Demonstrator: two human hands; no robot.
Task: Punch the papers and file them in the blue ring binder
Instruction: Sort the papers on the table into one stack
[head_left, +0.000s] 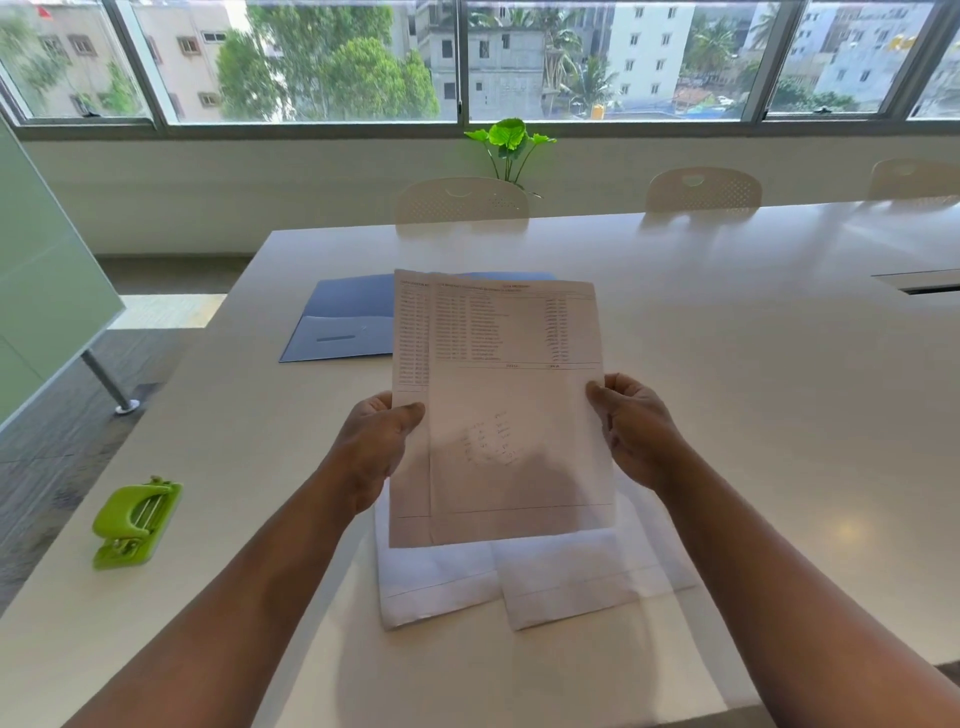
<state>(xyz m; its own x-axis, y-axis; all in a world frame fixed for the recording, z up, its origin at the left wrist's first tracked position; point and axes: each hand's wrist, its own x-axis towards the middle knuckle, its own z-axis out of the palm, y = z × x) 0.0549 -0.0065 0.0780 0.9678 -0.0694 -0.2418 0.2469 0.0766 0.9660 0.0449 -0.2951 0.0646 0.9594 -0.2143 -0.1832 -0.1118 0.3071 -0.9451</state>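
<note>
I hold printed papers (509, 395) upright above the white table (727, 364), two sheets slightly offset. My left hand (374, 447) pinches their left edge, thumb on the front. My right hand (636, 428) grips the right edge. More white sheets (545, 577) lie flat on the table beneath them. The blue binder (345, 319) lies open behind the held papers, partly hidden by them. A green hole punch (137, 522) sits at the table's near left edge, away from both hands.
Cream chairs (462, 200) stand along the table's far side, with a green plant (511, 143) behind them below the windows. A frosted glass panel (47, 291) stands to the left. A cable slot (919, 283) is set into the table at right.
</note>
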